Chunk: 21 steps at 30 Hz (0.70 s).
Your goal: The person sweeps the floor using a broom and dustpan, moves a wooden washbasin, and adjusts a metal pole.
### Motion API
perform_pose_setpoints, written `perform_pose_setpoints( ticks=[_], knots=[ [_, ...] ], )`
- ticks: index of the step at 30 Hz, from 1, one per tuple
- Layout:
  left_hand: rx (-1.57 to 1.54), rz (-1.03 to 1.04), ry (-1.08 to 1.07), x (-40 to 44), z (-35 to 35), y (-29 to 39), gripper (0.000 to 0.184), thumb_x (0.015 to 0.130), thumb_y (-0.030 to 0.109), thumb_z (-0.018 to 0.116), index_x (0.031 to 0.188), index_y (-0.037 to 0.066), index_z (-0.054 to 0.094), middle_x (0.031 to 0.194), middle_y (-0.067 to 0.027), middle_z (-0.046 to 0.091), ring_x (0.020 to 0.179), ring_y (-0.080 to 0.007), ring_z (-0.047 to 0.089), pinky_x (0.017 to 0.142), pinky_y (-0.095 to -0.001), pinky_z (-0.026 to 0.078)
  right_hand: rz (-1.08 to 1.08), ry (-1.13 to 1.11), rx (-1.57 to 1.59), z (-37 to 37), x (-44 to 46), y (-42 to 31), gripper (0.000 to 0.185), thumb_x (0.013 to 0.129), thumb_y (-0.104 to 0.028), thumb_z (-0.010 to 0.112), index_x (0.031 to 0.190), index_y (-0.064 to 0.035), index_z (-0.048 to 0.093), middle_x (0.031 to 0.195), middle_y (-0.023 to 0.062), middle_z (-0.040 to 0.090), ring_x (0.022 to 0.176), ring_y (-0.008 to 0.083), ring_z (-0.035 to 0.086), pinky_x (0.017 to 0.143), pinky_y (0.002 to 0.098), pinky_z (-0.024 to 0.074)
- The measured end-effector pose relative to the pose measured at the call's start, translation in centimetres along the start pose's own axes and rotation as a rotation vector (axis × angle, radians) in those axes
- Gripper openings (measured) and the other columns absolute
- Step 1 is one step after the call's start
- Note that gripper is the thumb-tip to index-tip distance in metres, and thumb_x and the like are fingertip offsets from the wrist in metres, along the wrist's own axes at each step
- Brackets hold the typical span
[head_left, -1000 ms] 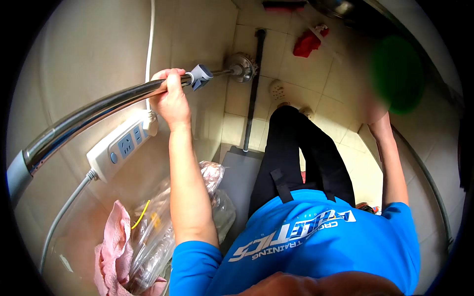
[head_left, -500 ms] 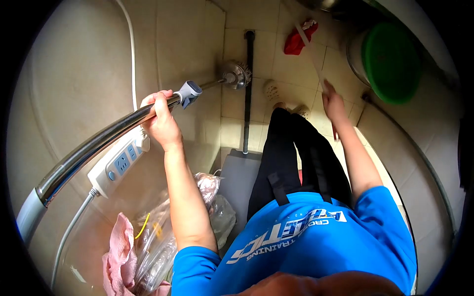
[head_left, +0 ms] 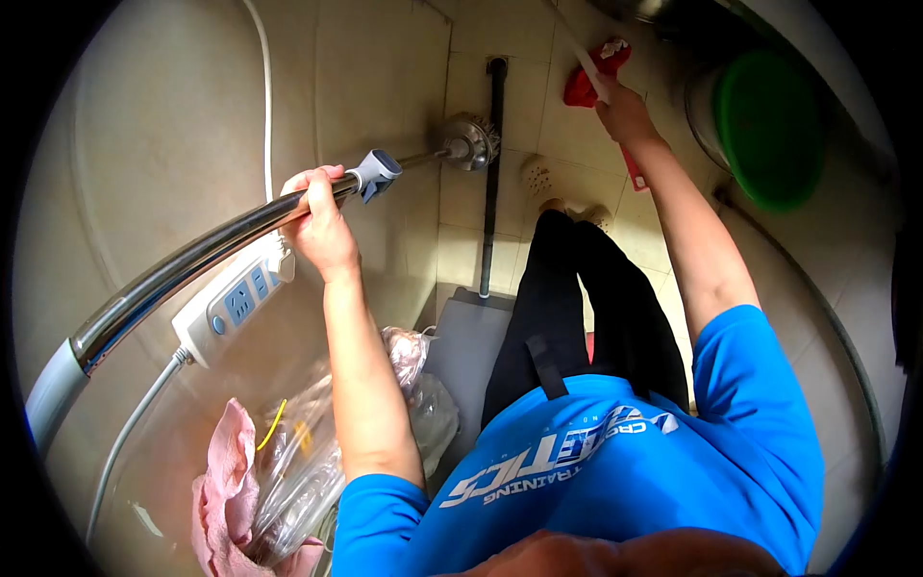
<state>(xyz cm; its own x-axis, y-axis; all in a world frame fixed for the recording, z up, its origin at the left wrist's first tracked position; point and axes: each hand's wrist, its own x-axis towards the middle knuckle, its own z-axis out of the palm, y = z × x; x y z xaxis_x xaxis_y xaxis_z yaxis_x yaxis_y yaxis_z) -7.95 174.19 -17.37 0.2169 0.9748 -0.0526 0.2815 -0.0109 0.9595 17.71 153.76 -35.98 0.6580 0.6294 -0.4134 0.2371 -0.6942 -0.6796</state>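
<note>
My left hand (head_left: 325, 226) is closed around a shiny metal mop pole (head_left: 207, 252) near its grey clamp (head_left: 377, 174). From there a thinner rod runs to a round metal head (head_left: 466, 142) with a bristly fringe, low by the wall. My right hand (head_left: 630, 117), arm stretched forward, grips a long thin stick (head_left: 574, 43), pale at the far part with a red end (head_left: 635, 171) behind the hand. Its far tip is out of view or too dim to make out. Just beyond the fingers a red cloth-like thing (head_left: 582, 88) lies on the floor.
A white power strip (head_left: 236, 306) with cables hangs on the left wall. Below are clear plastic bags (head_left: 308, 481) and a pink cloth (head_left: 226, 495). A black pipe (head_left: 492, 192) meets a grey box (head_left: 468, 351). A green basin (head_left: 769, 130) and a hose (head_left: 808, 269) are at right.
My right hand has moved forward and slightly left with the stick, closer to the red thing on the floor. My left hand keeps its hold on the mop pole, and the view shifts slightly.
</note>
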Motion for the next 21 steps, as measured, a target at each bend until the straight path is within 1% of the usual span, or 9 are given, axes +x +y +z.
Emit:
perform_pose_setpoints(
  ticks=[4,8,10,11,13,15,16,17,21],
  knots=[
    [0.042,-0.016,0.01,-0.2,-0.1,0.1,0.009,0.079,0.01,0.052,0.076,0.002,0.053,0.074,-0.0094,0.059,0.069,-0.0151,0.057,0.06,-0.0275,0.049,0.02,-0.093,-0.179,0.2,-4.1,2.2,0.048,0.079,-0.003,0.041,0.127,-0.011,0.033,0.098,0.0251,0.053,0.089,0.0352,0.053,0.077,0.04,0.0416],
    [0.046,0.001,0.002,-0.1,-0.3,-0.2,0.009,0.079,0.01,0.053,0.076,0.002,0.053,0.074,-0.0092,0.059,0.068,-0.0146,0.057,0.059,-0.0266,0.049,0.21,-0.283,-0.412,-8.1,-10.2,0.3,0.05,0.076,-0.001,0.043,0.124,-0.0087,0.036,0.093,0.0263,0.054,0.087,0.038,0.053,0.075,0.0409,0.0423],
    [0.072,0.046,-0.013,0.1,-0.6,-0.7,0.009,0.079,0.01,0.053,0.075,0.002,0.053,0.074,-0.0084,0.06,0.068,-0.0141,0.056,0.059,-0.0265,0.049,-0.096,-0.14,-0.309,-10.6,-11.9,2.4,0.046,0.074,-0.001,0.048,0.119,-0.0067,0.041,0.094,0.0239,0.055,0.087,0.0369,0.054,0.073,0.0412,0.0429],
    [0.065,0.049,-0.015,0.1,-0.6,-0.9,0.009,0.079,0.01,0.053,0.075,0.002,0.053,0.074,-0.0084,0.06,0.068,-0.0141,0.056,0.059,-0.0265,0.049,-0.056,-0.14,-0.253,-11.8,-13.1,2.2,0.043,0.072,-0.002,0.052,0.115,-0.0046,0.045,0.099,0.0221,0.053,0.093,0.0359,0.051,0.076,0.0397,0.0421],
    [0.076,0.057,-0.01,0.1,-0.7,-0.9,0.009,0.079,0.01,0.053,0.075,0.003,0.054,0.074,-0.0078,0.059,0.068,-0.0139,0.056,0.058,-0.0264,0.049,-0.236,-0.061,-0.216,-12.7,-15.0,2.6,0.04,0.078,-0.006,0.051,0.117,-0.0072,0.045,0.084,0.0181,0.059,0.071,0.0247,0.06,0.061,0.031,0.0477],
    [0.056,0.063,-0.009,0.0,-0.7,-0.9,0.009,0.079,0.01,0.053,0.075,0.003,0.054,0.074,-0.0078,0.06,0.068,-0.014,0.057,0.058,-0.0262,0.048,0.413,-0.29,0.259,-13.0,-16.8,0.0,0.04,0.082,-0.01,0.048,0.121,-0.0101,0.041,0.065,0.0084,0.053,0.046,0.0112,0.049,0.039,0.023,0.0397],
    [0.04,0.068,-0.01,-0.1,-0.6,-0.9,0.009,0.079,0.01,0.053,0.075,0.003,0.054,0.074,-0.0077,0.06,0.068,-0.0141,0.057,0.057,-0.026,0.048,0.513,-0.289,0.606,-12.0,-17.5,-1.0,0.041,0.084,-0.012,0.045,0.124,-0.012,0.037,0.058,0.0013,0.044,0.035,0.0052,0.035,0.031,0.0174,0.0272],
    [0.041,0.073,-0.015,0.0,-0.5,-0.7,0.009,0.079,0.01,0.053,0.075,0.003,0.054,0.074,-0.0077,0.06,0.068,-0.0141,0.057,0.057,-0.026,0.048,0.572,-0.328,0.881,-11.8,-17.3,-2.4,0.041,0.084,-0.012,0.045,0.124,-0.0098,0.037,0.059,0.0025,0.046,0.038,0.0063,0.038,0.032,0.018,0.0297],
    [0.033,-0.041,0.037,-0.4,0.2,0.5,0.008,0.077,0.008,0.053,0.073,0.001,0.054,0.072,-0.0078,0.059,0.067,-0.0132,0.055,0.059,-0.0249,0.046,0.53,-0.434,1.078,-8.9,-11.5,-3.7,0.042,0.084,-0.011,0.044,0.124,-0.0051,0.035,0.06,0.0025,0.045,0.041,0.0055,0.038,0.033,0.0172,0.0296]
  ],
)
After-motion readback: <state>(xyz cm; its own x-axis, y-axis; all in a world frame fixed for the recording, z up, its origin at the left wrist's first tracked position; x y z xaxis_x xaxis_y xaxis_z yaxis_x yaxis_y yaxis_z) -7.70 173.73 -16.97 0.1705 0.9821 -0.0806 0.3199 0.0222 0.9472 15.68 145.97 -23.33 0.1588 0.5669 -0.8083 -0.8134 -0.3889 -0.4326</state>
